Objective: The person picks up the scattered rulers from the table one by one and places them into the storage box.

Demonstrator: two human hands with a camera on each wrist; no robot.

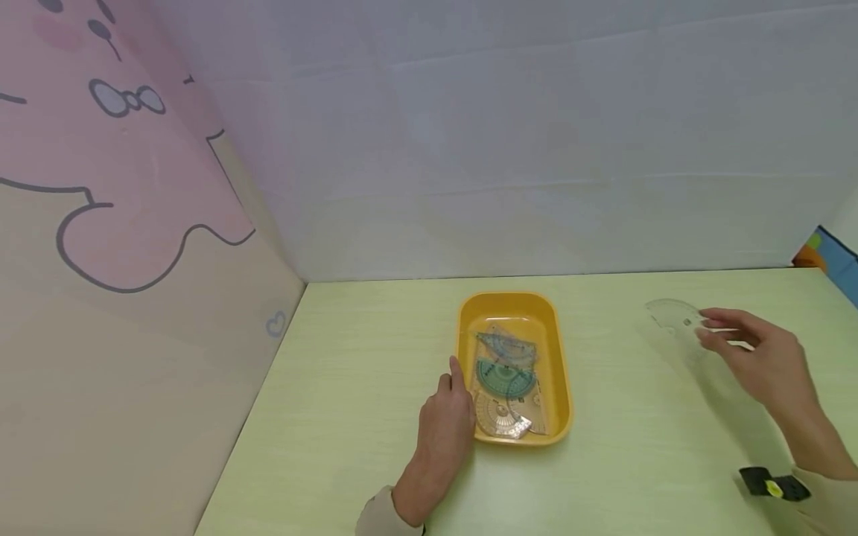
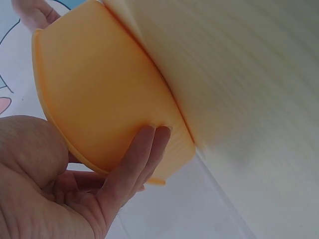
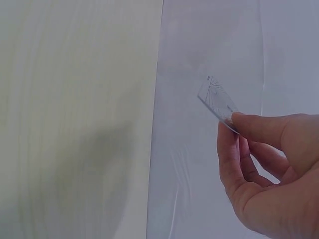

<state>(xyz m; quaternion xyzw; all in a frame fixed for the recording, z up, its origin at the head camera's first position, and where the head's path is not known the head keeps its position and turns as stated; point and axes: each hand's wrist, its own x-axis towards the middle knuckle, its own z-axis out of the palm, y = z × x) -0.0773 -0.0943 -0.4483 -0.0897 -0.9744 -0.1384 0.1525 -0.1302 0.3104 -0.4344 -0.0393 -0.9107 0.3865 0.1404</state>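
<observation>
A yellow plastic tray (image 1: 565,402) stands on the table, holding several clear protractors and a green protractor (image 1: 496,377). My left hand (image 1: 445,420) grips the tray's left side. In the left wrist view its fingers (image 2: 132,162) lie along the outer wall, while the thumb's tip is hidden. Off to the right, my right hand (image 1: 764,357) pinches a clear protractor (image 1: 673,314) by one end between thumb and fingers, raised above the table. The right wrist view shows this same protractor (image 3: 215,97) tilted, with printed lines on it.
The pale green table (image 1: 362,357) meets a white sheet (image 1: 536,149) at the back. A wall with a pink cartoon figure (image 1: 127,238) rises on the left. Something blue and orange (image 1: 831,253) shows at the far right edge. A black strap (image 1: 774,484) is near the right wrist.
</observation>
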